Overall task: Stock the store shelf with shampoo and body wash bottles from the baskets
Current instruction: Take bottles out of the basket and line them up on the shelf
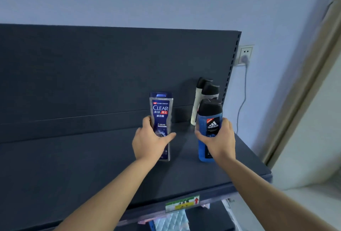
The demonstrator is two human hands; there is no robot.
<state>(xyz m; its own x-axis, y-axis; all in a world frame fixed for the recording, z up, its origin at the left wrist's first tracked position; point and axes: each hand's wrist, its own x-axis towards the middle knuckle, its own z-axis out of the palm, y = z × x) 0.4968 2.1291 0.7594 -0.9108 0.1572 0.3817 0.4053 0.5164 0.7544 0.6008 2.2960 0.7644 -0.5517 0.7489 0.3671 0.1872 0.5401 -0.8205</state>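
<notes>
Head view: on the dark shelf (pixel 92 166), a Clear shampoo bottle (pixel 161 112) is held upright by the left hand (pixel 150 143), fingers wrapped around it. Rightwards, a blue Adidas bottle (pixel 209 125) is gripped likewise by the right hand (pixel 218 141), just before two black-capped bottles (pixel 204 92). Placement appears underway; both need releasing next.

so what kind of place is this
Probably a shop: a dark display shelf, a price label on its front edge, and a CLEAR shampoo bottle and an adidas body wash bottle on it.
</notes>
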